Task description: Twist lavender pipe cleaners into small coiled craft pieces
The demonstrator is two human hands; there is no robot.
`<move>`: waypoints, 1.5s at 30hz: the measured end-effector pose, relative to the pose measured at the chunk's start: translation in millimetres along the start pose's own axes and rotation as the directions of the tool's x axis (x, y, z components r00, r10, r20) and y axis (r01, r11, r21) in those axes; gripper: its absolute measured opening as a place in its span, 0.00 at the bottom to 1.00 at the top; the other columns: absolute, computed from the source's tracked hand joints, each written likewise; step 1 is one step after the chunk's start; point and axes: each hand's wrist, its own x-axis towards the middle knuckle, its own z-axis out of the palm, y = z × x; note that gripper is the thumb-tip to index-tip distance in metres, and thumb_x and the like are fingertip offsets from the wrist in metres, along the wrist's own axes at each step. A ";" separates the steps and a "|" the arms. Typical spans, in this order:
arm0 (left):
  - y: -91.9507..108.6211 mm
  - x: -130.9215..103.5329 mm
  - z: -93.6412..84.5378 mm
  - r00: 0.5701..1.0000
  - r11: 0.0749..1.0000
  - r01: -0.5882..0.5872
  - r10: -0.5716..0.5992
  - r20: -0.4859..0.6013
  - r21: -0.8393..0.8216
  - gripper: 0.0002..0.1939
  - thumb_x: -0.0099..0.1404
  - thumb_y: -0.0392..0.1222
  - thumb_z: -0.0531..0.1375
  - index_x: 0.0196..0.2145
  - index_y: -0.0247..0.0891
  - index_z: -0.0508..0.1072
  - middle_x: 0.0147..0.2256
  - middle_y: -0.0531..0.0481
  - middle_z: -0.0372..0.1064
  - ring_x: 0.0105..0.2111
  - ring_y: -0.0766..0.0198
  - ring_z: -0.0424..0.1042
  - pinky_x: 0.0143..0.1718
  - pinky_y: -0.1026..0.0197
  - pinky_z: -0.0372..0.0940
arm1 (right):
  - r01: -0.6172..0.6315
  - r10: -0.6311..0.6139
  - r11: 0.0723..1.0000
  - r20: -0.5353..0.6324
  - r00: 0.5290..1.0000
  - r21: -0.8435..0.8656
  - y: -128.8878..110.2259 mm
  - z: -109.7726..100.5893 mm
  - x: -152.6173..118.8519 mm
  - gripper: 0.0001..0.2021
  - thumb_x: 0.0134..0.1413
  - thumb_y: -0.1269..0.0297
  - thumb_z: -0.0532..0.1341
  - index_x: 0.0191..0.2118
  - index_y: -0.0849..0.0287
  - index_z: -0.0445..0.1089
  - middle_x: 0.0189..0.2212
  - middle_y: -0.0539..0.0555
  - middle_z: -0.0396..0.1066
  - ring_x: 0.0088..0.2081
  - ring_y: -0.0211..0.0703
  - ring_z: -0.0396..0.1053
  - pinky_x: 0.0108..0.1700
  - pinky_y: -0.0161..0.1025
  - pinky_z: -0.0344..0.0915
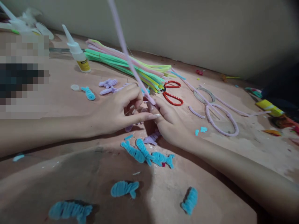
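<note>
A pale lilac pipe cleaner point(127, 56) rises upright from between my hands, its folded lower end at my right fingertips. My right hand point(167, 119) is closed on that end. Beside it, touching or nearly so, my left hand point(123, 109) has curled fingers and a thumb reaching across to the right; what its fingers hold is hidden. Bits of lilac show beneath the hands. Just below lie blue fish-shaped pipe cleaner pieces point(143, 151) and a lilac piece point(151, 138). More lilac twisted pieces point(107, 87) lie behind my left hand.
Behind my hands lie a bundle of coloured pipe cleaners point(126, 63) and red-handled scissors point(174, 101). A glue bottle point(80, 59) stands at the back left. To the right are a tape ring point(213, 97) and a lilac pipe cleaner loop point(235, 126). More blue fish point(70, 210) lie in front.
</note>
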 end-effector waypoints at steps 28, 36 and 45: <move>5.2 2.3 -1.7 0.963 0.996 0.076 -0.059 0.263 -0.054 0.16 0.76 0.43 0.46 0.33 0.39 0.68 0.35 0.48 0.72 0.37 0.58 0.70 0.42 0.55 0.64 | -0.121 0.140 0.916 -0.024 0.990 0.383 5.6 -1.7 10.2 0.18 0.73 0.48 0.53 0.41 0.57 0.72 0.29 0.51 0.71 0.31 0.40 0.70 0.34 0.38 0.70; 6.9 1.9 -3.4 0.964 0.995 -0.094 0.088 0.251 0.015 0.21 0.78 0.55 0.48 0.32 0.40 0.67 0.32 0.48 0.70 0.33 0.59 0.68 0.39 0.56 0.63 | -0.212 0.268 0.810 -0.023 0.963 0.546 -0.3 -1.0 8.8 0.21 0.63 0.42 0.66 0.33 0.57 0.68 0.21 0.45 0.64 0.21 0.32 0.62 0.21 0.32 0.58; -14.4 2.4 -4.3 0.994 0.995 -0.027 0.017 0.107 0.097 0.15 0.76 0.57 0.54 0.39 0.44 0.67 0.29 0.51 0.70 0.26 0.62 0.66 0.27 0.58 0.57 | -0.211 0.227 0.806 0.042 0.973 0.553 -2.4 -0.9 9.7 0.19 0.64 0.45 0.66 0.44 0.53 0.62 0.22 0.42 0.66 0.20 0.34 0.63 0.20 0.32 0.58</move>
